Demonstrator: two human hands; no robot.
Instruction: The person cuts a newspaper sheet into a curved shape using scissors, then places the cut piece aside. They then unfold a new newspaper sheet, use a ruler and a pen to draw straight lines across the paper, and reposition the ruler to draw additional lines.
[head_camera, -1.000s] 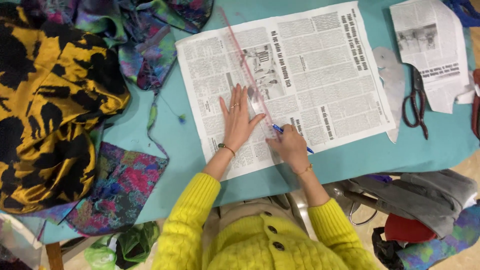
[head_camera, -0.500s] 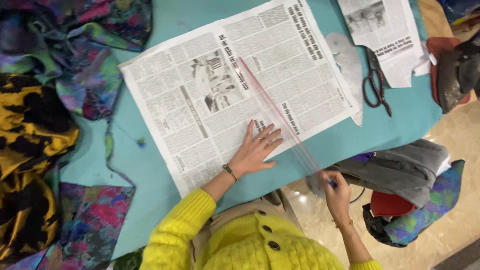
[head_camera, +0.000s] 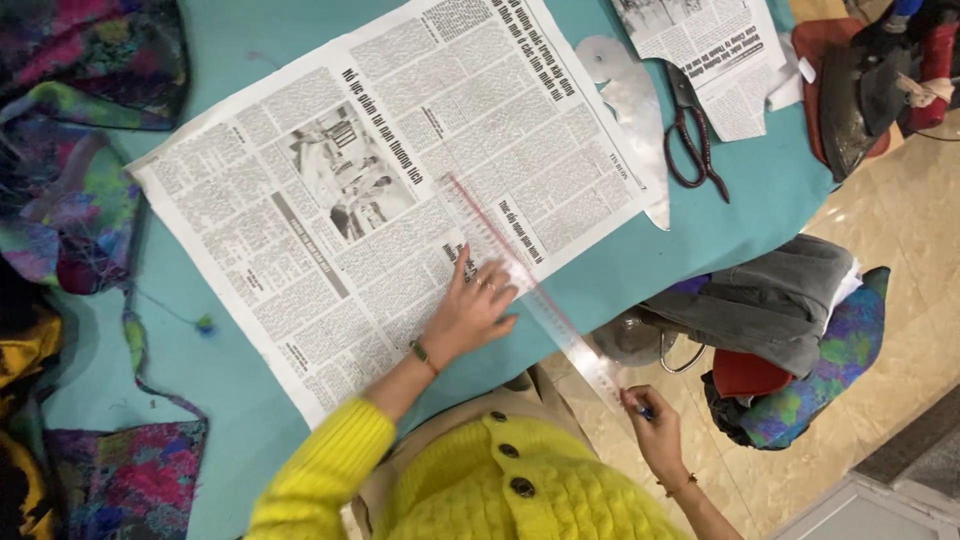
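Note:
A large newspaper sheet (head_camera: 380, 190) lies spread on the teal table (head_camera: 180, 340). A long clear ruler (head_camera: 540, 300) runs diagonally across its lower right corner and sticks out past the table's edge. My left hand (head_camera: 472, 308) presses flat on the paper, fingers spread, touching the ruler. My right hand (head_camera: 650, 430) is off the table beside the ruler's near end, closed around a blue pen (head_camera: 640, 408). Both my sleeves are yellow knit.
Dark-handled scissors (head_camera: 690, 130) and a pale curved template (head_camera: 625, 110) lie at the sheet's right. More newspaper (head_camera: 700, 40) and an iron (head_camera: 860, 90) sit at the far right. Colourful fabric (head_camera: 70, 170) covers the left. A pile of cloth (head_camera: 790, 330) rests on a stool beside the table.
The ruler has slid toward the sheet's near right corner, past the table edge. My right hand with the pen left the paper and dropped below the table edge. The view swung left.

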